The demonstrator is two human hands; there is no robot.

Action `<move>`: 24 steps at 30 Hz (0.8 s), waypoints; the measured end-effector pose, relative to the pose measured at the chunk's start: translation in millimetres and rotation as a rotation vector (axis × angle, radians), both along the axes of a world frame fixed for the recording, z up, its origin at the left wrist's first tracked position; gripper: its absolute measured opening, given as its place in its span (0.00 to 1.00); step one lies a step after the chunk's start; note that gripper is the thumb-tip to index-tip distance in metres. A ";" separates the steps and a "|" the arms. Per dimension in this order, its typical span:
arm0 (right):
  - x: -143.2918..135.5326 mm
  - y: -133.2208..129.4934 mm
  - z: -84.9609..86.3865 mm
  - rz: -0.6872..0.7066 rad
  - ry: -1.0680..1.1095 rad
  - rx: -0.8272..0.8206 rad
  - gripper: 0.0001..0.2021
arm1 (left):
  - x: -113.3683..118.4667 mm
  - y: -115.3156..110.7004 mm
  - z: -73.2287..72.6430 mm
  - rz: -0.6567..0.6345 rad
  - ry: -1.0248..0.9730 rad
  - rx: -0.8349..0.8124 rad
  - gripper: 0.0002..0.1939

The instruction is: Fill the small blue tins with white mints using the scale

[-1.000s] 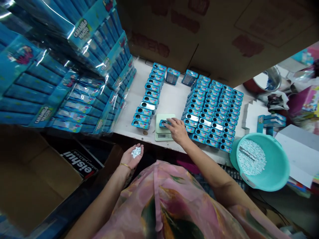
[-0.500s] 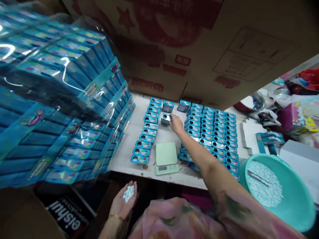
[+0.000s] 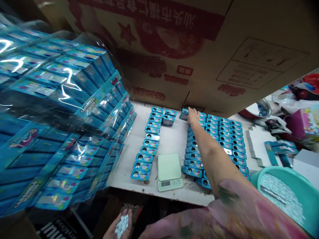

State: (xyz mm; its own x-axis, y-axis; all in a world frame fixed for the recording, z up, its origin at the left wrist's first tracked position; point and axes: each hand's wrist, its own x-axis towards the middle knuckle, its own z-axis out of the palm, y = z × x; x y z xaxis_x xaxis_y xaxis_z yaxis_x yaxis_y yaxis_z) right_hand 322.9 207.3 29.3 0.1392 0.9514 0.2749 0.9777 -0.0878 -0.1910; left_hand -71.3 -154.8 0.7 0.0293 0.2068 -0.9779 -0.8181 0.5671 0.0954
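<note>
My left hand point(image 3: 119, 226) is cupped palm up below the table's front edge, holding a small pile of white tablets point(image 3: 122, 225). At the far side of the table my right hand point(image 3: 193, 116) grips a small blue box point(image 3: 184, 114) at the head of the right-hand block; its fingertips are partly hidden. Two more blue boxes point(image 3: 168, 120) stand to the left, beside a long column of blue boxes point(image 3: 147, 150) with round holes in their tops. A pale green scale point(image 3: 169, 167) lies between the column and the block.
A turquoise basin point(image 3: 309, 196) of white tablets, with a metal tool in it, stands at the right. Plastic-wrapped stacks of blue boxes point(image 3: 87, 109) rise at the left. A large cardboard carton point(image 3: 174, 56) borders the table's back. White cardboard point(image 3: 259, 141) lies right of the block.
My right hand has left the box it held, which now stands beside another near the left column, and has moved right to another box. My left hand sits lower in view.
</note>
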 end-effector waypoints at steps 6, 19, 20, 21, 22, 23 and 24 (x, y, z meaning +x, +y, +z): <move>-7.6 -34.0 38.5 0.131 -0.056 -0.041 0.10 | 18.4 20.6 24.8 0.168 0.039 -0.044 0.22; -99.3 -250.3 45.9 0.609 0.005 -0.333 0.18 | 66.6 30.4 42.5 0.043 -0.128 0.128 0.07; -100.1 -256.2 39.8 0.603 0.021 -0.334 0.18 | 67.4 28.1 42.0 0.038 -0.132 0.134 0.07; -99.6 -261.0 35.2 0.596 0.039 -0.323 0.18 | 67.8 25.8 41.2 0.038 -0.134 0.134 0.08; -98.3 -265.3 32.0 0.591 0.058 -0.303 0.17 | 67.9 23.3 40.2 0.041 -0.134 0.131 0.08; -97.0 -268.9 29.9 0.587 0.075 -0.276 0.17 | 67.8 20.9 39.1 0.046 -0.132 0.126 0.08; -96.2 -272.0 28.8 0.584 0.087 -0.248 0.15 | 67.7 18.6 38.0 0.052 -0.126 0.122 0.08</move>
State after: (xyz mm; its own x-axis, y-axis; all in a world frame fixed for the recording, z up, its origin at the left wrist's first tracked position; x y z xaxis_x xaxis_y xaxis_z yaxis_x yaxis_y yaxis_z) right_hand 226.8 -64.7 58.1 -0.4090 0.9113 0.0480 0.8597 0.4024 -0.3146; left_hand -3.5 -136.2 38.7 0.1363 0.3282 -0.9347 -0.8556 0.5146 0.0559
